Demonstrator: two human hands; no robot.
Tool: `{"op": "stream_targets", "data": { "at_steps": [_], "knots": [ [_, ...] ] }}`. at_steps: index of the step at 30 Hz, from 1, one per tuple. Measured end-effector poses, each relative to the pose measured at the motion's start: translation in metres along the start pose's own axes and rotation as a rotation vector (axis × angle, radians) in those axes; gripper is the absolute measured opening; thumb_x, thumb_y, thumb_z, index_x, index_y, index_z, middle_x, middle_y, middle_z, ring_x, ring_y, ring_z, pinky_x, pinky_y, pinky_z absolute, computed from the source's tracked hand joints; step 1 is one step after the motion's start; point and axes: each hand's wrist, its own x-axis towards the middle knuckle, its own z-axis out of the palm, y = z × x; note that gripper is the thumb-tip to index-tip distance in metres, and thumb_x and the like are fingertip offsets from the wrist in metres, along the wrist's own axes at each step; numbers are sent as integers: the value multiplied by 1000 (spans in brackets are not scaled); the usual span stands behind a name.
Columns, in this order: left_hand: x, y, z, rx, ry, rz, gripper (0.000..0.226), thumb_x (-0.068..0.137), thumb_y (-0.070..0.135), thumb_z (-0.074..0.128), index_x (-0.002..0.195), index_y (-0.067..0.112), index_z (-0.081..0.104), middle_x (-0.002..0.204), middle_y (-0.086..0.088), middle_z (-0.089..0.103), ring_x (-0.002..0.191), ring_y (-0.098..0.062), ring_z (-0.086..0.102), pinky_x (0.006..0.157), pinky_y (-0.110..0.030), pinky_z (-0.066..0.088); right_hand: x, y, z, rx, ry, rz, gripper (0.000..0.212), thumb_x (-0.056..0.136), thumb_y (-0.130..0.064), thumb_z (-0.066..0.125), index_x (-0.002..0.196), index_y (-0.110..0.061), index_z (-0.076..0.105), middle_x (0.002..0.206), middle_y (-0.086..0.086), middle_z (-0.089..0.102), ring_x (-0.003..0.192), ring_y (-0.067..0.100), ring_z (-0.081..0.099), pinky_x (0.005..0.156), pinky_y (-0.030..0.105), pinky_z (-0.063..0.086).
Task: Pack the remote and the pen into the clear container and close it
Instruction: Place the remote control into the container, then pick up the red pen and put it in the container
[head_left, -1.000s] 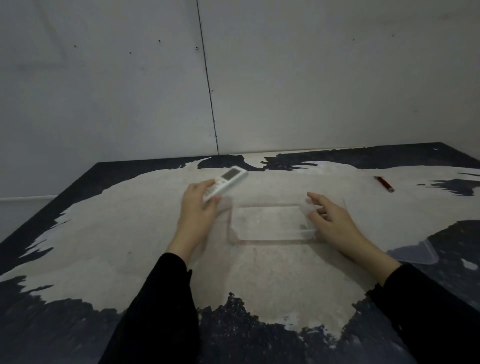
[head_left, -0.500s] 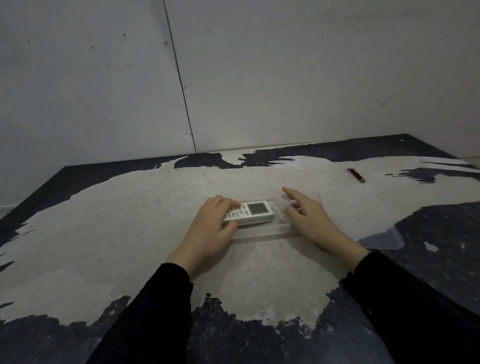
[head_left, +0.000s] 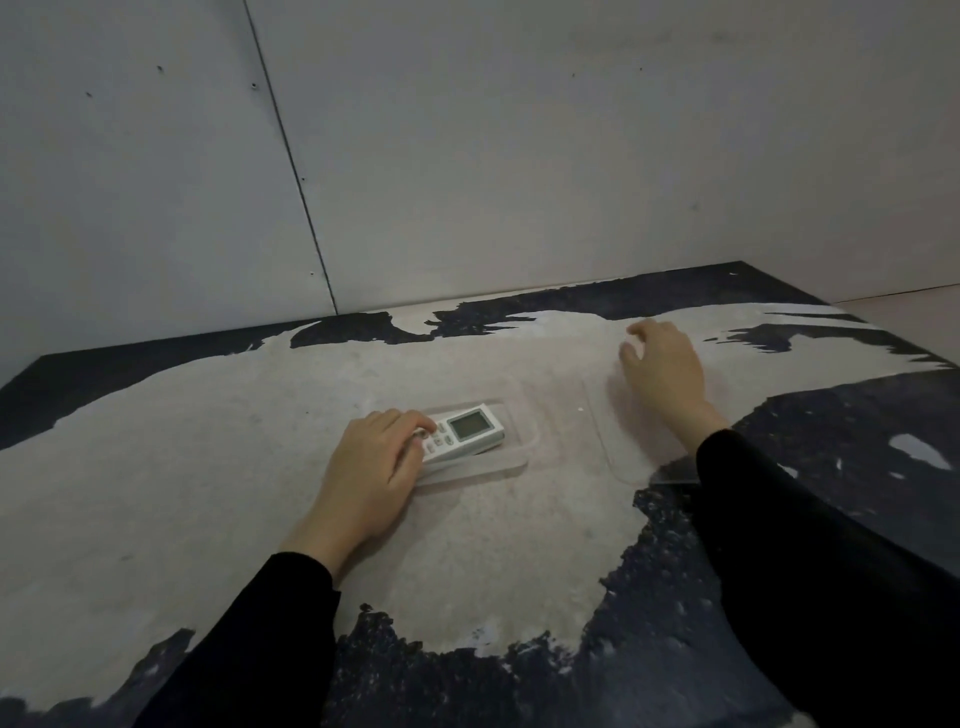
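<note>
A white remote (head_left: 467, 428) with a small grey screen lies inside the shallow clear container (head_left: 511, 466) at the middle of the table. My left hand (head_left: 369, 467) rests at the container's left end, fingers closed on the remote's button end. My right hand (head_left: 662, 369) is stretched out to the far right of the table, palm down, fingers curled and apart. The pen is not visible; the spot where it lay is covered by that hand. The container's clear lid (head_left: 618, 447) lies flat just right of the container, partly under my right forearm.
The table top (head_left: 208, 467) is a worn pale surface with dark patches along its edges. A grey wall (head_left: 467, 156) stands close behind the table. The table's right edge runs just beyond my right hand.
My left hand lowered the remote into the container and still grips it. My right hand left the container's right side and reached far right, over the place where the red pen lay.
</note>
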Motion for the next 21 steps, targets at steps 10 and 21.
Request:
{"op": "stream_targets", "data": {
  "at_steps": [10,21],
  "knots": [
    [1,3,-1,-96,-23,-45,29,89,28,35,96,32,62,96,15,67,84,-4,55,83,-26,31,33,33,-5,-217,-47,228,23,85,-18,51,92,-2,66,98,21,66,91,40,61,79,44,53],
    [1,4,-4,-146,-40,-87,29,88,35,41,103,29,64,104,10,69,95,-11,58,92,-34,42,15,-26,-3,40,-32,-43,16,86,-21,60,95,-13,72,93,10,74,85,28,65,80,44,54]
  ]
}}
